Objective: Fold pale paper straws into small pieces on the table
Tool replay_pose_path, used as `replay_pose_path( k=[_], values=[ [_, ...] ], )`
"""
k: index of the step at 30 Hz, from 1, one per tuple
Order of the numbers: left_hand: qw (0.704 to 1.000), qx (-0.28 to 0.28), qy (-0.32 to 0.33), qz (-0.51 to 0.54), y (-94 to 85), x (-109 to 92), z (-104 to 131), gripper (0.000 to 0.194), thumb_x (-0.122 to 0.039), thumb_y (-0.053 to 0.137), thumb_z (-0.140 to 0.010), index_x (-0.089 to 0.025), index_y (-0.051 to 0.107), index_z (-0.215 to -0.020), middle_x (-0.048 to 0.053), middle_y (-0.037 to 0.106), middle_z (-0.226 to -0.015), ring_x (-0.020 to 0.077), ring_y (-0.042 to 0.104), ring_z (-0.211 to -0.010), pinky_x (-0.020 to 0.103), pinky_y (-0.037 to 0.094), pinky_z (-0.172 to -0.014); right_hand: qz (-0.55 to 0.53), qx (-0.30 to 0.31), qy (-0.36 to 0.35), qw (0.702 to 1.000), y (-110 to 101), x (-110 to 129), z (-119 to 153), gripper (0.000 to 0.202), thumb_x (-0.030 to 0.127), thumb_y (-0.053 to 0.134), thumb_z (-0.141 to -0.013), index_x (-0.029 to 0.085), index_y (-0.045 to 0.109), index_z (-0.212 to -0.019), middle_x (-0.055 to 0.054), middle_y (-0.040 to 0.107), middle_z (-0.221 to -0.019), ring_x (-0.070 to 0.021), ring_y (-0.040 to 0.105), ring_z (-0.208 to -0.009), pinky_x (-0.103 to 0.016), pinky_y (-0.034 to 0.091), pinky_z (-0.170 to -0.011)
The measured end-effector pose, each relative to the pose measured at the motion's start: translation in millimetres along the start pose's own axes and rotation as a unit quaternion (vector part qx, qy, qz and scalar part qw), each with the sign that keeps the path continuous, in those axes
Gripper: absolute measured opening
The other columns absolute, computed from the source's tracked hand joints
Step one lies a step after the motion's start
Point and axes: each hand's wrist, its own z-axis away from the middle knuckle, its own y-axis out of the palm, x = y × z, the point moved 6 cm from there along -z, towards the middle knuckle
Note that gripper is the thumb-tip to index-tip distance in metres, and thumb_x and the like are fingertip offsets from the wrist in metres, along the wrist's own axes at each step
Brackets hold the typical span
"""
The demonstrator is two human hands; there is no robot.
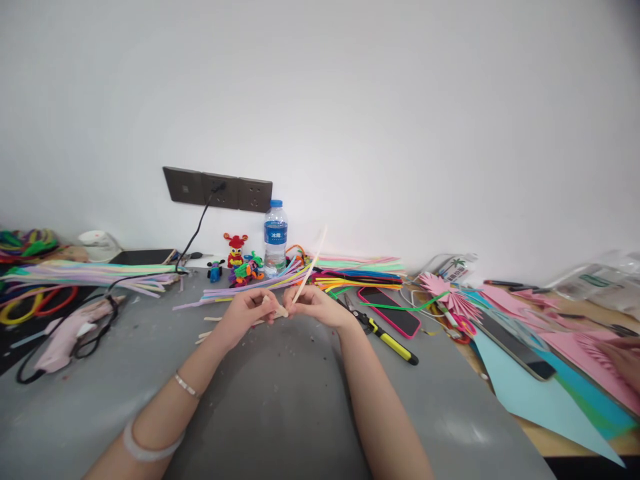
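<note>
A long cream pipe cleaner (311, 265) rises at a slant from the fingertips of my right hand (311, 305), which are pinched on its lower part. Close beside it, my left hand (249, 316) has its thumb and fingers closed on the bent cream piece between the hands. The fingertips almost touch, and they partly hide the shape of this piece. Several loose cream strips (213, 319) stick out beside and behind my left hand on the grey mat (270, 400).
Yellow-black pliers (393, 343) and a pink-cased phone (393, 313) lie right. Behind stand a water bottle (275, 239) and small figures (235, 250). A pink glue gun (67, 337) with its black cord lies left. Another person's hand (623, 360) touches pink paper at far right.
</note>
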Motion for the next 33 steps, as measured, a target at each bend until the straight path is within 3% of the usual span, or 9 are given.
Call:
replay_pose_path(
  k=[6, 12, 14, 16, 19, 22, 25, 27, 33],
  values=[
    [0.998, -0.063, -0.015, -0.001, -14.8, 1, -4, 0.033, -0.042, 0.076, -0.068, -0.015, 0.067, -0.086, -0.002, 0.063, -0.068, 0.0105, 0.057, -0.058, 0.024, 0.050, -0.061, -0.001, -0.180, -0.099, 0.979, -27, 1, -2, 0.017, 0.029, 0.075, -0.073, 0.018, 0.064, -0.076, 0.000, 0.061, -0.077, -0.0126, 0.057, -0.071, -0.025, 0.045, -0.068],
    [0.972, 0.162, -0.106, -0.134, 18.9, 20, 8, 0.031, -0.041, 0.069, -0.075, -0.014, 0.068, -0.090, 0.003, 0.068, -0.071, 0.0134, 0.061, -0.060, 0.025, 0.050, -0.060, 0.003, -0.199, -0.087, 0.976, -31, -1, -2, 0.017, 0.028, 0.076, -0.072, 0.018, 0.064, -0.079, 0.000, 0.063, -0.079, -0.0119, 0.058, -0.070, -0.024, 0.046, -0.068],
    [0.963, 0.196, -0.110, -0.151, 25.8, 23, 12, 0.034, -0.041, 0.070, -0.074, -0.014, 0.068, -0.095, 0.005, 0.069, -0.076, 0.0150, 0.063, -0.062, 0.027, 0.051, -0.060, 0.011, -0.181, -0.066, 0.981, -30, -4, -3, 0.016, 0.031, 0.074, -0.075, 0.018, 0.065, -0.082, -0.001, 0.065, -0.082, -0.0126, 0.060, -0.074, -0.025, 0.046, -0.071],
    [0.964, 0.175, -0.093, -0.179, 22.0, 22, 9, 0.037, -0.041, 0.068, -0.075, -0.014, 0.068, -0.099, 0.006, 0.069, -0.078, 0.0157, 0.062, -0.062, 0.025, 0.050, -0.054, 0.027, -0.164, -0.043, 0.985, -28, -7, -3, 0.018, 0.035, 0.070, -0.079, 0.018, 0.067, -0.086, -0.003, 0.067, -0.088, -0.0140, 0.062, -0.079, -0.026, 0.046, -0.074],
    [0.959, 0.069, -0.040, -0.272, -2.3, 13, -2, 0.034, -0.042, 0.060, -0.080, -0.015, 0.069, -0.098, 0.003, 0.066, -0.069, 0.0145, 0.057, -0.054, 0.024, 0.043, -0.048, 0.059, -0.147, -0.017, 0.987, -28, -10, -3, 0.027, 0.041, 0.062, -0.085, 0.016, 0.068, -0.091, -0.006, 0.068, -0.094, -0.0159, 0.064, -0.084, -0.028, 0.046, -0.075],
    [0.906, -0.025, 0.058, -0.419, -25.9, -1, -9, 0.021, -0.033, 0.059, -0.079, -0.018, 0.072, -0.086, 0.005, 0.069, -0.077, 0.0163, 0.058, -0.061, 0.027, 0.044, -0.059, 0.064, -0.144, 0.000, 0.987, -28, -13, -3, 0.031, 0.045, 0.060, -0.085, 0.015, 0.066, -0.090, -0.006, 0.067, -0.090, -0.0145, 0.062, -0.078, -0.026, 0.044, -0.070],
    [0.849, -0.026, 0.078, -0.522, -32.9, -1, -11, 0.017, -0.025, 0.057, -0.080, -0.020, 0.073, -0.083, 0.005, 0.071, -0.087, 0.0193, 0.061, -0.071, 0.029, 0.043, -0.066, 0.050, -0.157, 0.011, 0.986, -28, -16, -3, 0.029, 0.044, 0.060, -0.083, 0.016, 0.060, -0.089, -0.001, 0.062, -0.077, -0.0111, 0.056, -0.065, -0.025, 0.041, -0.063],
    [0.833, -0.014, 0.058, -0.550, -32.8, 2, -10, 0.018, -0.023, 0.055, -0.081, -0.022, 0.073, -0.084, 0.005, 0.071, -0.088, 0.0203, 0.062, -0.074, 0.029, 0.042, -0.066, 0.046, -0.164, 0.016, 0.985, -28, -18, -3, 0.026, 0.042, 0.061, -0.083, 0.017, 0.057, -0.089, 0.003, 0.056, -0.069, -0.0097, 0.051, -0.059, -0.024, 0.040, -0.060],
    [0.843, 0.013, 0.020, -0.537, -29.6, 5, -6, 0.013, -0.017, 0.055, -0.078, -0.020, 0.067, -0.080, 0.003, 0.069, -0.079, 0.0195, 0.062, -0.071, 0.028, 0.041, -0.064, 0.055, -0.155, 0.022, 0.986, -25, -20, -4, 0.030, 0.042, 0.063, -0.081, 0.017, 0.055, -0.096, 0.004, 0.054, -0.067, -0.0088, 0.047, -0.057, -0.023, 0.038, -0.057]
  ],
)
